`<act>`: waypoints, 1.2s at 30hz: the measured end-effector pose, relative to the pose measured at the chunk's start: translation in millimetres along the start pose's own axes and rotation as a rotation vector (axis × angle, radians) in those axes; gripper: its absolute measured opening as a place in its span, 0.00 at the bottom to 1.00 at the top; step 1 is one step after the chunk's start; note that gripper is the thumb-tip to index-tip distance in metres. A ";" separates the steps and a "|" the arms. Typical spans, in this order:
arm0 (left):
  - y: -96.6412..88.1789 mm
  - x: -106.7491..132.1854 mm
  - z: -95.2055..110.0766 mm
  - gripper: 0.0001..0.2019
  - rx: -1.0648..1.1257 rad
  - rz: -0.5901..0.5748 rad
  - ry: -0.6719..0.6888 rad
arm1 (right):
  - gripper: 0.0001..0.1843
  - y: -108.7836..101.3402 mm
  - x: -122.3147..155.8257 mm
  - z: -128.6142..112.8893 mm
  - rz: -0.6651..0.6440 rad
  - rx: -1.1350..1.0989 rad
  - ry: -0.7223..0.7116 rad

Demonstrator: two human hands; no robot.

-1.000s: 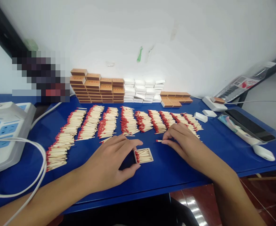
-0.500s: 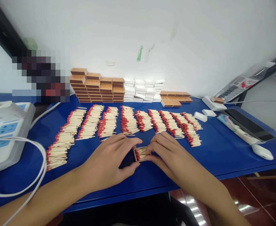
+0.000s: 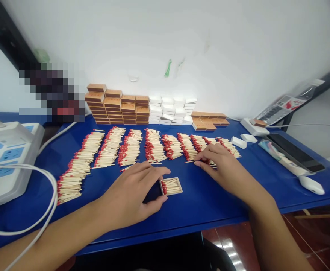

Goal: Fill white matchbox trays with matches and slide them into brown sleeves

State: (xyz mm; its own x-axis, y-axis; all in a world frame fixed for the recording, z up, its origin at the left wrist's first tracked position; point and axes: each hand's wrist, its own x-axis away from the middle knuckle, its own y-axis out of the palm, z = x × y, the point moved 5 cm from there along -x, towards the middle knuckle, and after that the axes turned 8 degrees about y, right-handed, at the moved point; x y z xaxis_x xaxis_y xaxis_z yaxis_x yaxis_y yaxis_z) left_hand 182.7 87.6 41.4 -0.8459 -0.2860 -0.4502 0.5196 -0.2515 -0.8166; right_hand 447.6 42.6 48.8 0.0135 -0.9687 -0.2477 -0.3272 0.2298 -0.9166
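The thumb and forefinger of my left hand point(image 3: 138, 188) hold the left end of a small matchbox tray point(image 3: 181, 185) on the blue table. Inside the tray lie matches point(image 3: 171, 184), their red heads toward the left. My right hand point(image 3: 220, 162) is at the lower edge of the rows of loose matches, thumb and forefinger close together; whatever they pinch is too small to make out. It covers part of the row of matches point(image 3: 198, 142) beneath it. More rows of red-headed matches point(image 3: 107, 148) fan out to the left.
Stacked brown matchboxes point(image 3: 128, 108) and white trays point(image 3: 169, 110) stand against the wall, with flat brown boxes point(image 3: 204, 124) beside them. A power strip point(image 3: 9, 154) and white cable point(image 3: 53, 188) are at left. A phone point(image 3: 294, 150), plastic packet point(image 3: 283, 158) and loose white trays point(image 3: 238, 142) are at right.
My right hand has left the tray and moved up and right to the loose matches. The matches in the tray are now uncovered. My left hand stays at the tray.
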 end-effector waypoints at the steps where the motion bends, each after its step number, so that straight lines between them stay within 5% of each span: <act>1: 0.2 0.1 -0.1 0.21 0.001 -0.001 0.000 | 0.07 1.6 0.3 0.4 -0.012 -0.006 -0.001; 21: 0.8 0.1 -1.5 0.22 0.002 0.015 0.002 | 0.10 3.2 5.7 7.1 -0.065 0.035 -0.021; 36: 0.5 -1.1 0.1 0.23 -0.009 0.018 0.013 | 0.10 7.4 27.4 -91.5 -0.082 0.115 -0.211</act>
State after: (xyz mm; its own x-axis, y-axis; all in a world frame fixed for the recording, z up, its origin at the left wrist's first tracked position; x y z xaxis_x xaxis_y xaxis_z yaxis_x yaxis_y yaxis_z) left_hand 183.8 87.6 41.5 -0.8380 -0.2785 -0.4692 0.5335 -0.2379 -0.8117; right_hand 359.1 9.2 63.9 0.2363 -0.9466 -0.2195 -0.2069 0.1717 -0.9632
